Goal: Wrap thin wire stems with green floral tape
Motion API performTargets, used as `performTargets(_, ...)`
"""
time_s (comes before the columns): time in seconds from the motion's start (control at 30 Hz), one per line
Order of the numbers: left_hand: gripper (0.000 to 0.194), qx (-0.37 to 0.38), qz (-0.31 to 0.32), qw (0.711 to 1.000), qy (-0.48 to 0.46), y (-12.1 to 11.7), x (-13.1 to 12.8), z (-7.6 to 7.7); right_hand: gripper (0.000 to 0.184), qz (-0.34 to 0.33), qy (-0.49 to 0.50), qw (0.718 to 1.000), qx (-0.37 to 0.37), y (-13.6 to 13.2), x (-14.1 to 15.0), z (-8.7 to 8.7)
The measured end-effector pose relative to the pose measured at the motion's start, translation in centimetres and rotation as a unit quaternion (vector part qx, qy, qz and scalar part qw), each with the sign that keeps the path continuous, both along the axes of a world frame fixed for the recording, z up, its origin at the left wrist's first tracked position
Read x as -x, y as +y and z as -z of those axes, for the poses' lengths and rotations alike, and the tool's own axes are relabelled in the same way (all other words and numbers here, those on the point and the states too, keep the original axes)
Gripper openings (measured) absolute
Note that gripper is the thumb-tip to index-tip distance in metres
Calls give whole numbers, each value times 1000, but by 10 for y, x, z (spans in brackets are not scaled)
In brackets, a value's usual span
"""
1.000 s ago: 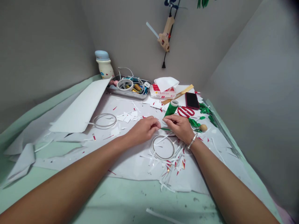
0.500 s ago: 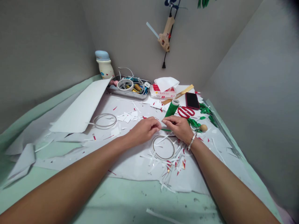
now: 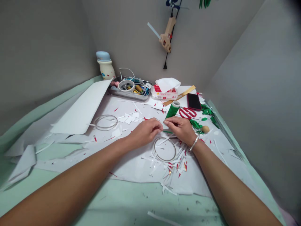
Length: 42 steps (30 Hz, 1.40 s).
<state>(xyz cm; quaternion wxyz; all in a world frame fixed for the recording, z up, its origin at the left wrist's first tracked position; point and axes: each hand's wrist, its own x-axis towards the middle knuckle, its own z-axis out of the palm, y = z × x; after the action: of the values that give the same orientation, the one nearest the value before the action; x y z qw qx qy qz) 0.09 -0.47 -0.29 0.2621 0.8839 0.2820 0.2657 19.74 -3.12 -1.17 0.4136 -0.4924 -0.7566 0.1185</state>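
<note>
The left hand [image 3: 145,132] and right hand [image 3: 180,129] seem pinched on a thin green strip [image 3: 167,131], holding it taut above a wire ring [image 3: 164,149]. A green roll [image 3: 172,110] sits within easy reach beyond the right hand.

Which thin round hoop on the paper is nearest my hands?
The brownish-rimmed thin hoop just below your right hand; the other, a clearer hoop, lies farther left.

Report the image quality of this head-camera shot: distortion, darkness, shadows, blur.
Head view: wide-angle distortion makes the left forearm and right forearm balloon toward the bottom corners; the top right corner falls dark; light is soft, with faint shadows beneath the left hand and right hand; no obvious motion blur.
</note>
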Motion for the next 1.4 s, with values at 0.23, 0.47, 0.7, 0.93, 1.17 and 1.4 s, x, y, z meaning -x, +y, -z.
performTargets(0.23, 14, 28, -151, 985, -77, 10, 4, -1, 16, -103, -83, 990, 54, -6, 9, 2)
performTargets(0.47, 17, -52, -41, 997, 49, 4, 3, 6, 17, -9, -53, 998, -45, -5, 6, -6)
performTargets(0.7, 13, 76, -68, 992, -79, 6, 1, -5, 15, -53, -49, 997, 35, 0, 3, 6)
performTargets(0.93, 16, -28, -116, 993, 24, 10, 3, 9, 15, -46, -73, 995, -55, -8, 14, -7)
performTargets(1.17, 15, 34, -34, 998, -51, 5, 1, 0, 15, -15, -13, 999, 41, 3, -1, 6)
performTargets(1.4, 15, -44, -167, 985, -5, 11, 5, 7, 15, -83, -105, 991, -27, -11, 18, -6)
